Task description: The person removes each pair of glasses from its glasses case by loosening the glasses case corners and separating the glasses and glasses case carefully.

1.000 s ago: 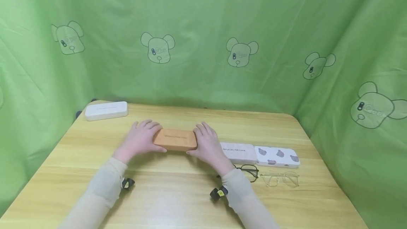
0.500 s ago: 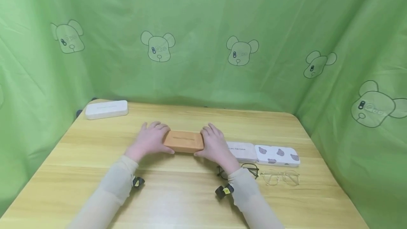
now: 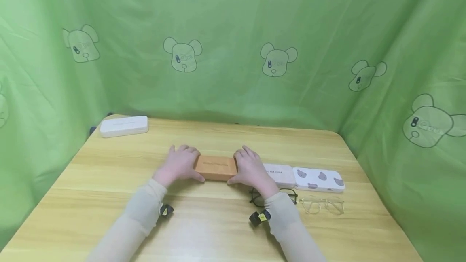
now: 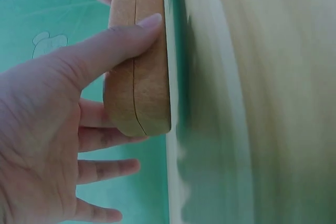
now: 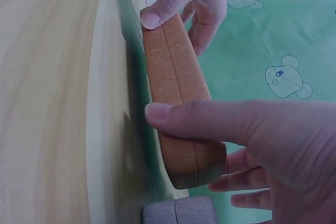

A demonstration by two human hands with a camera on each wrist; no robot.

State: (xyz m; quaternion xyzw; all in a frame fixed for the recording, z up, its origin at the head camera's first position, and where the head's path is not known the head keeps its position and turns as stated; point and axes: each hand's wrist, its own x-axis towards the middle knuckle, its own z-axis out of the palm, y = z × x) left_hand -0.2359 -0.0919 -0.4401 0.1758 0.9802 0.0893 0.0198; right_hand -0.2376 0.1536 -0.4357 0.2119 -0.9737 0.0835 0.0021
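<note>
You gripped the orange case [image 3: 216, 167] by its ends, left hand [image 3: 178, 164] and right hand [image 3: 252, 168], well inside the table [image 3: 204, 229] edges. The gray case [image 3: 280, 175] sat near its right end; wider room lay leftward.

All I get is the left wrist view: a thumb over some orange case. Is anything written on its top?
Observer: Yes, in the head view the orange case carries a line of small lettering on top.
Operator: Fancy! What's past its far end?
Observer: To the right of the right hand there's a pale grey case, with a bear-print case next to it.
Operator: Anything else lying around?
Observer: Black-framed glasses and pale-framed glasses lie on the near side of those two cases.
</note>
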